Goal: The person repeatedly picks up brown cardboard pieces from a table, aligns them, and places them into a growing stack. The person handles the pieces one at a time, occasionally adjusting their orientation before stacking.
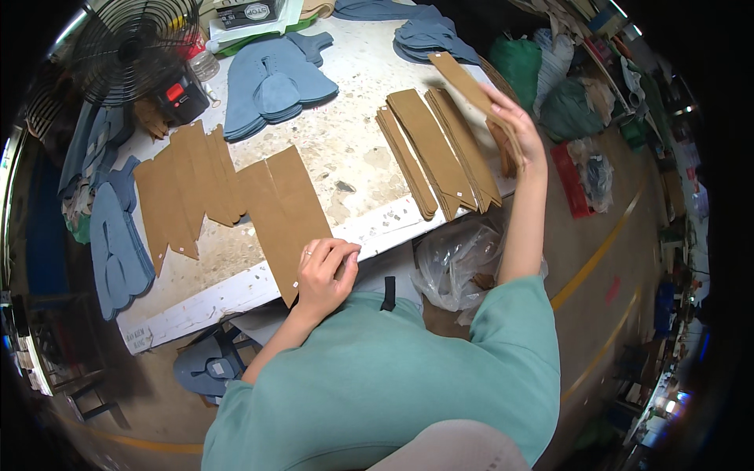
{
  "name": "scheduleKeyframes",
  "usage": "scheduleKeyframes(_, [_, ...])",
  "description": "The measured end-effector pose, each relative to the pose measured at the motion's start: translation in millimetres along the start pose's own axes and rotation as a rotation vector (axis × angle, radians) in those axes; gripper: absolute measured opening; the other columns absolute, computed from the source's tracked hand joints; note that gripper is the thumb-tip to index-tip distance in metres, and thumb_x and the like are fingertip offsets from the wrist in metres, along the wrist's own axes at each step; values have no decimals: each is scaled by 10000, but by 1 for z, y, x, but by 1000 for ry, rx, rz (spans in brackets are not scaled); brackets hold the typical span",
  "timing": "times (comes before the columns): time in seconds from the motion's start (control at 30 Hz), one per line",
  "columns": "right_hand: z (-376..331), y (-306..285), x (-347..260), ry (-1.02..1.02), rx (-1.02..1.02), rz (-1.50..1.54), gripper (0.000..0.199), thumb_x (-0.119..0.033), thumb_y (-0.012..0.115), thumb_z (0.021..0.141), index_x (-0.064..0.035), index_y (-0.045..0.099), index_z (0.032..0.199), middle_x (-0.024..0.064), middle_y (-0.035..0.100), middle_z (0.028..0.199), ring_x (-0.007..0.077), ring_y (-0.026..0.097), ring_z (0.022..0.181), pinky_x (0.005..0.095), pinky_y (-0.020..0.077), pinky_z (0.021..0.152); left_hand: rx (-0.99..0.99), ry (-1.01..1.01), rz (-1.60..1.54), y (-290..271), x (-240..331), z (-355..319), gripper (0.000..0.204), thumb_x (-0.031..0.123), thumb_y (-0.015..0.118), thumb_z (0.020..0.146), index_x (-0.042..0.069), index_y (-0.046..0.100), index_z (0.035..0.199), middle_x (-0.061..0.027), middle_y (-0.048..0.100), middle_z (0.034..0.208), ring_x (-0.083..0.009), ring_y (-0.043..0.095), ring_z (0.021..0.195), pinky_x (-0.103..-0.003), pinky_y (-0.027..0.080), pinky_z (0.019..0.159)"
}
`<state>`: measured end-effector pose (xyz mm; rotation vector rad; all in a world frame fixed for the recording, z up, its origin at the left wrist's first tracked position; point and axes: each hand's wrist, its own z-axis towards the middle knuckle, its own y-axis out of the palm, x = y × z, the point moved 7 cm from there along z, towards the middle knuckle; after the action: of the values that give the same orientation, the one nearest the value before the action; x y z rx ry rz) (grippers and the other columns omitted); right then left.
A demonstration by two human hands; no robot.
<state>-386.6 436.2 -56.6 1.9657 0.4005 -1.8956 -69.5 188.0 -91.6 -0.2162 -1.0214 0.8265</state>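
Note:
My right hand (pixel 516 132), raised over the table's right end, grips a long brown strip (pixel 463 82) of flat leather-like material. Below and left of it, brown strips with notched ends (pixel 432 145) lie in several narrow stacks. At the table's front edge is my left hand (pixel 320 275), its fingers curled and thumb drawn in; whether they pinch anything is hidden. Wider brown pieces (pixel 287 196) lie just beyond that hand, partly past the edge. More brown notched pieces (pixel 184 192) overlap farther left.
Stacked blue-grey cut pieces (pixel 275 86) sit at the back of the white worn table (pixel 345 165), with others (pixel 118 243) at its left edge. A black fan (pixel 137 47) stands back left. A clear plastic bag (pixel 455 263) hangs below the front edge; a red crate (pixel 569 180) is right.

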Motion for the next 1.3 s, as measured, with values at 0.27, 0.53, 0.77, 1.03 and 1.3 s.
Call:
scheduleKeyframes(0.27, [-55,1,35,35,-2,-368,420,-80,594,897,-50,566,1315,63,582,1295,134,507,1189,261,394,998,-8,37,29,0,2,2,90,40,679,770,85,688,847,-48,624,823,-231,588,756,-337,451,697])
scheduleKeyframes(0.53, [-89,-12,43,107,99,-269,390,-35,609,866,-53,619,1255,9,652,1060,46,542,878,179,430,805,-6,37,32,2,1,0,98,47,691,753,87,683,842,-25,619,813,-212,585,762,-337,441,718])
scheduleKeyframes(0.77, [-108,-12,33,-26,361,-936,387,-157,661,865,-96,623,1245,102,696,984,149,636,866,272,492,796,-92,-133,-186,-4,0,3,95,13,672,792,61,692,871,-47,638,837,-183,616,784,-293,490,703])
scheduleKeyframes(1.03, [-123,44,-6,-213,494,-998,422,-116,634,898,-40,559,1306,157,618,1221,246,588,1134,353,442,971,-311,-814,-666,-100,-45,-36,233,164,527,984,-23,634,895,-81,695,777,-110,662,721,-218,511,675])
scheduleKeyframes(1.3, [-113,233,51,136,-257,-36,594,-183,599,925,-77,361,1459,187,406,1428,268,449,1299,383,446,1028,-409,-1038,-591,-85,-56,-102,271,151,523,991,-47,601,1159,-130,686,1041,-138,651,938,-269,514,841])
